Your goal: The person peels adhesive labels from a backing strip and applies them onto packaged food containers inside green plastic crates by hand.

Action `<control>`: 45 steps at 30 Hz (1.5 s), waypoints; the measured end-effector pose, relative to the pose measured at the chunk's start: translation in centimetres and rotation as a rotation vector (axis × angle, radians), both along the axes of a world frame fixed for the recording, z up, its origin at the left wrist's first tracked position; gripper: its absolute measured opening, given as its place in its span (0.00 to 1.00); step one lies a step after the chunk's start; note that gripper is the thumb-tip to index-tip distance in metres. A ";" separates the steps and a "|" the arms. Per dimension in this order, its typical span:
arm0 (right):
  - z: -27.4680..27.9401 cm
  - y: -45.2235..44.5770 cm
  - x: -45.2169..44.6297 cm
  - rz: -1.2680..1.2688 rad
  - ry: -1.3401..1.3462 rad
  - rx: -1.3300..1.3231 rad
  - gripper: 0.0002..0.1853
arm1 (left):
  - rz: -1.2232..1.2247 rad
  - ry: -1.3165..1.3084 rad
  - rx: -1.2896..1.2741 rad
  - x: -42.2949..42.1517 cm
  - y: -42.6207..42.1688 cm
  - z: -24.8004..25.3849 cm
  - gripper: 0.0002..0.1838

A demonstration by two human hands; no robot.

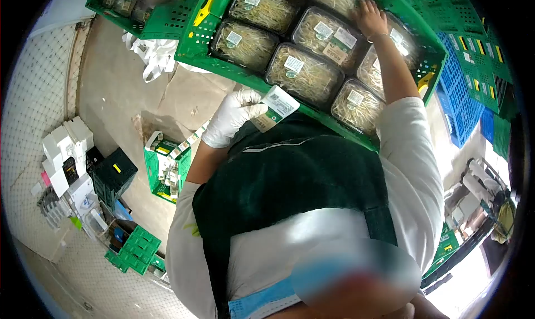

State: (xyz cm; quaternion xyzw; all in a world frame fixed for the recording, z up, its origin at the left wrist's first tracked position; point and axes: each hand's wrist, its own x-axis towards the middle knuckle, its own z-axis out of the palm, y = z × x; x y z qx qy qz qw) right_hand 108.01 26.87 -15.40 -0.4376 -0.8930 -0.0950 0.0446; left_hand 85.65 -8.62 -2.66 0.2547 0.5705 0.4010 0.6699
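Note:
My left hand (233,115), in a white glove, pinches a small stack of white, green and brown labels (275,107) near the front edge of a green crate (245,74). My bare right hand (371,19) reaches over the crate, its fingers apart and resting on a packed tray (337,1) at the far side. Clear-covered dark trays of pale sprouts fill the crate. Printed labels show on the covers, among them the front middle tray (304,74) and the front right tray (356,104).
Another green crate (167,18) with packed trays adjoins at the upper left. On the floor are white straps (153,56) and a small green basket (184,166) with label pieces. Dark crates (114,174) and white boxes (67,143) stand left; blue crates (461,90) stand right.

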 end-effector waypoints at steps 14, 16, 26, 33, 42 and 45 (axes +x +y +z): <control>13.8 -22.0 -2.2 0.389 0.626 -0.862 0.15 | 0.166 0.112 0.254 4.9 4.2 1.6 0.06; 14.2 -22.2 -1.6 0.371 0.756 -0.839 0.10 | -0.047 0.578 0.326 4.9 4.0 1.5 0.09; 3.9 -19.7 0.5 0.200 0.250 -0.558 0.18 | 0.128 0.039 0.190 -1.7 -1.4 -0.9 0.11; 6.4 -18.8 1.8 0.083 0.134 -0.297 0.26 | 0.209 -0.105 0.270 1.6 -0.1 0.5 0.21; 15.0 -25.3 0.9 0.098 0.753 -0.763 0.10 | -0.082 0.421 0.322 6.6 2.5 0.1 0.08; 15.2 -20.8 6.5 -0.049 0.700 -0.451 0.08 | -0.251 0.409 0.371 7.5 3.1 1.7 0.10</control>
